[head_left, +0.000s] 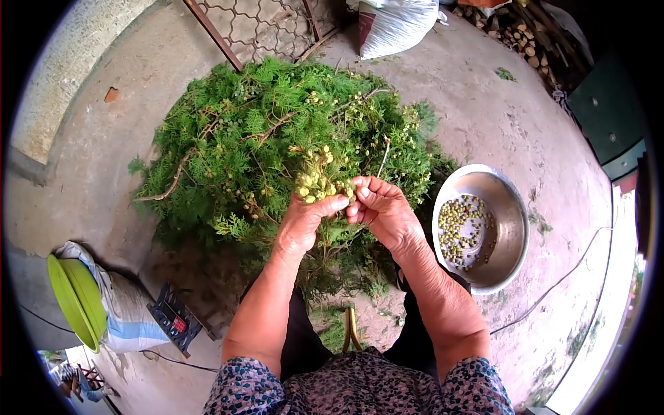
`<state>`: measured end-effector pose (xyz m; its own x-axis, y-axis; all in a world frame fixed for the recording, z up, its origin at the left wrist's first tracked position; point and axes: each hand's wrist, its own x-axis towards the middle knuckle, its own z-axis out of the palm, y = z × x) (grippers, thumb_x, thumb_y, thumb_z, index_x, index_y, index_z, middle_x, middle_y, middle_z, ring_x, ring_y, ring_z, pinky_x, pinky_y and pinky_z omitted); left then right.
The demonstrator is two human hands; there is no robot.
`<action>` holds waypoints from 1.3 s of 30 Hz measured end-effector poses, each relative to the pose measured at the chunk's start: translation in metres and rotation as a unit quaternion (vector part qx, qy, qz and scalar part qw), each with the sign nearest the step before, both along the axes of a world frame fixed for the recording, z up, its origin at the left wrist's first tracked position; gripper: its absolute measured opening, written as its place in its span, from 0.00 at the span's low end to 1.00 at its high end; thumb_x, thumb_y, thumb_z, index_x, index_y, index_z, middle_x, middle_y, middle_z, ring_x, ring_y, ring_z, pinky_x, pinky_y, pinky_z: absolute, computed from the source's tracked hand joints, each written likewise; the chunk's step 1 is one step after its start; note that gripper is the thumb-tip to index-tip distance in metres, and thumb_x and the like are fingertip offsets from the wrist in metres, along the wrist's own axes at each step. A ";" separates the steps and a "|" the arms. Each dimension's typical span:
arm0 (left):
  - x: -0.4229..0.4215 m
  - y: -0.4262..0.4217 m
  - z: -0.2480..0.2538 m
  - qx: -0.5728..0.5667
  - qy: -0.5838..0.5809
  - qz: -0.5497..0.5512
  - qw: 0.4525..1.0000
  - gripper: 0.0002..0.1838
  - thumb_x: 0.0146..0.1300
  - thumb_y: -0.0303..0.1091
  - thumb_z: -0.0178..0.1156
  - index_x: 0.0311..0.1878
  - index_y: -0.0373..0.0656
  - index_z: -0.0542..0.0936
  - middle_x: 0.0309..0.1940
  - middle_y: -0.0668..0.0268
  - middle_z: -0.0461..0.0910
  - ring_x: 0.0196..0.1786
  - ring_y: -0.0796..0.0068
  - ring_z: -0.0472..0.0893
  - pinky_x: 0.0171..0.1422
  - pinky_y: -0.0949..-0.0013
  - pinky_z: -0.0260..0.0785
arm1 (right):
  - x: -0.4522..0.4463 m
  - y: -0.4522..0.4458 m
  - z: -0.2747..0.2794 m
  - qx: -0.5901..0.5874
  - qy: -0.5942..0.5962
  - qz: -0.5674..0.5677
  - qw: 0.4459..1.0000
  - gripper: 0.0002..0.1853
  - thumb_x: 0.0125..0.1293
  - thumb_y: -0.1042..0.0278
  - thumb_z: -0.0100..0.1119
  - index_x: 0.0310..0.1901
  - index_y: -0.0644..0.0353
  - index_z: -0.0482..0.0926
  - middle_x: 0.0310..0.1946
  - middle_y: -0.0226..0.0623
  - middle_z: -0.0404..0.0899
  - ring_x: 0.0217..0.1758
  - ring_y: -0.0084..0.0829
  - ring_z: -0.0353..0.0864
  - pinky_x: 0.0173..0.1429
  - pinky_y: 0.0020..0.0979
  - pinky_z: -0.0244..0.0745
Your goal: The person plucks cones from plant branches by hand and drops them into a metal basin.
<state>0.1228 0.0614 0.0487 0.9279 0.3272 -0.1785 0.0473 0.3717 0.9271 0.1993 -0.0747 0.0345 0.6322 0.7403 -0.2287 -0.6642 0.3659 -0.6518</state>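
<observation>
My left hand (304, 221) grips a sprig (319, 176) crowded with pale green, knobbly cones, held up in front of me. Close against its right side, my right hand (384, 211) pinches at the cones with thumb and forefinger; whether a cone is loose between those fingertips is hidden. Beneath and beyond both hands spreads a large heap of green conifer branches (228, 152), with more cones among the leaves. To the right of the heap stands a metal basin (510, 238), its bottom partly covered with small green cones (462, 228).
A white sack (398, 31) and a metal mesh frame (249, 28) lie beyond the heap. Stacked firewood (529, 41) is at the far right. On the left are a green plastic basin (76, 297), another sack (128, 304) and a black plastic crate (176, 321). A cable (553, 287) crosses the floor.
</observation>
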 end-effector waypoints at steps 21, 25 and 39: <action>0.002 0.004 0.000 0.064 0.018 -0.026 0.997 0.18 0.47 0.42 0.69 0.38 0.45 0.77 0.27 0.76 0.74 0.26 0.84 0.68 0.27 0.77 0.60 | 0.005 0.003 0.010 -0.035 -0.035 -0.091 0.995 0.06 0.61 0.66 0.58 0.37 0.57 0.74 0.26 0.24 0.74 0.22 0.15 0.69 0.23 0.17 0.61; 0.002 0.003 -0.005 0.091 0.037 -0.026 0.995 0.17 0.47 0.40 0.69 0.38 0.45 0.77 0.28 0.76 0.74 0.26 0.84 0.68 0.27 0.77 0.60 | 0.000 0.002 0.015 -0.107 -0.242 -0.003 0.964 0.11 0.58 0.69 0.61 0.41 0.62 0.76 0.26 0.24 0.73 0.29 0.14 0.70 0.34 0.18 0.68; 0.001 -0.001 -0.002 0.053 0.021 -0.012 0.998 0.12 0.47 0.36 0.69 0.30 0.41 0.78 0.21 0.74 0.73 0.23 0.83 0.69 0.26 0.77 0.61 | -0.004 0.002 0.010 -0.028 0.031 -0.051 0.998 0.08 0.61 0.64 0.57 0.32 0.60 0.77 0.21 0.25 0.73 0.19 0.17 0.65 0.21 0.18 0.59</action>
